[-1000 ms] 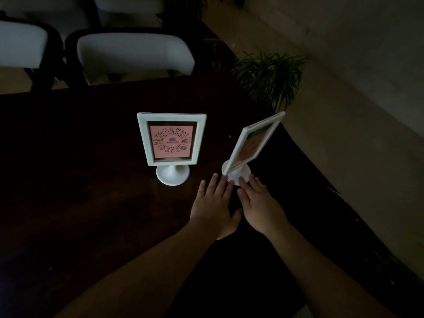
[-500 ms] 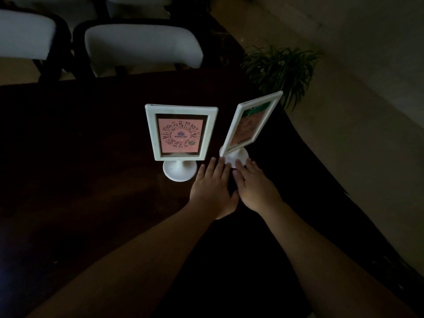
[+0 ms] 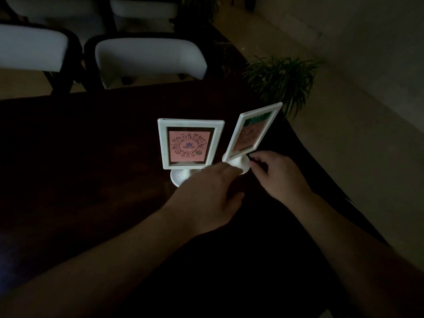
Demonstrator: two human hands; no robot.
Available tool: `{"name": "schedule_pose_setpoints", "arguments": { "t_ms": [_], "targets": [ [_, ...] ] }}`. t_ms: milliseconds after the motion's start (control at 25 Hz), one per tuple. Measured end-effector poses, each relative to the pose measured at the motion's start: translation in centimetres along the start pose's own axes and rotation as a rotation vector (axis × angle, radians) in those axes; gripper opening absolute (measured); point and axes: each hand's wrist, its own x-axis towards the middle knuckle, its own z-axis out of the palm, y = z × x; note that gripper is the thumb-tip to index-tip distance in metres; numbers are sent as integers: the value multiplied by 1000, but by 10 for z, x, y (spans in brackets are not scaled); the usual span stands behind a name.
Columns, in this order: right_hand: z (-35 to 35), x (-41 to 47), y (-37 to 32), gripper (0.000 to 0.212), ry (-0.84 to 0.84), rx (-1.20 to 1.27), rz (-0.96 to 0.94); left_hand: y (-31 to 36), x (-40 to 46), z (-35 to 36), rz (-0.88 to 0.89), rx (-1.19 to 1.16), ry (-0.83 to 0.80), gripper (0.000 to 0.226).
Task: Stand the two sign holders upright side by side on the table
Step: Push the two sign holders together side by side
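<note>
Fingers [image 3: 257,160] of the right hand [image 3: 280,177] curl narrowly at the right rim of the right holder's round base, and those of the left hand [image 3: 206,193] reach over the near rim of the same base. In this dim light I cannot tell whether either hand grips it or only touches.

Both holders stand on their bases on the dark table [image 3: 80,157], near its far right corner. The left holder [image 3: 190,143] is upright, square to the camera, with neither hand on its frame. The right holder [image 3: 252,131] stands just beside it, bases close, but its frame is turned at an angle and seems to lean right.

Most of the task looks done. What remains, I judge, is turning the right holder to match its neighbour, then letting go.
</note>
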Motion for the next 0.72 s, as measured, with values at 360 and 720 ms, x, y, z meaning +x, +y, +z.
{"name": "schedule_pose_setpoints", "arguments": {
  "t_ms": [360,720],
  "targets": [
    [-93,73,-50,49,-44,-87,-258,-33,50,-134,-18,601,-12,59],
    [-92,91,-50,45,-210,-230,-176,-48,57,-124,-115,398,-170,32]
  ]
}}
